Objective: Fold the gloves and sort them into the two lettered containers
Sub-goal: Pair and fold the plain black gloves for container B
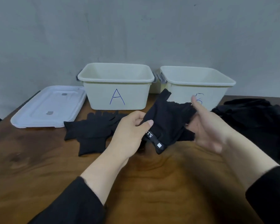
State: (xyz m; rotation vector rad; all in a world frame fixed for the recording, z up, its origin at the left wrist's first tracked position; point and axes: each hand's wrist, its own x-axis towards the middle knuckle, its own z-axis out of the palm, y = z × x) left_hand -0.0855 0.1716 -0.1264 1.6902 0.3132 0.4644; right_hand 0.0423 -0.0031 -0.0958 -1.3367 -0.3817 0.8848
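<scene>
I hold a black glove [167, 122] with a white-lettered tag in the air above the wooden table, in front of the two bins. My left hand [129, 135] pinches its lower left edge near the tag. My right hand [207, 126] grips its right side, thumb up. Two more black gloves [90, 130] lie flat on the table to the left of my hands. A pile of black gloves [252, 117] sits at the right. Behind stand a cream bin marked A [116, 97] and a cream bin marked B [217, 96], partly hidden by the held glove.
A white plastic lid [50, 107] lies flat at the back left beside bin A. The grey wall stands right behind the bins. The wooden table [144, 183] stretches toward me under my black sleeves.
</scene>
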